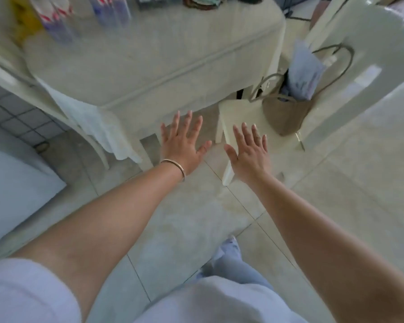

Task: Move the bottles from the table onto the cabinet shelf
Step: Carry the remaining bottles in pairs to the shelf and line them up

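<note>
Blurred clear bottles with red, white and blue labels [56, 17] stand at the far left of the cloth-covered table [154, 66]; a second pair of bottles [111, 8] stands beside them. My left hand [182, 143], with a bracelet on the wrist, is stretched out flat, fingers apart, below the table's near edge. My right hand [248, 150] is held out the same way beside it, over the floor in front of a chair. Both hands hold nothing. No cabinet shelf is in view.
A white plastic chair [364, 73] on the right holds a tan bag [287, 113] with blue cloth in it. Another white chair [12, 71] with a draped white cloth stands at the left. A yellow object [23, 17] sits by the bottles. White furniture is at lower left.
</note>
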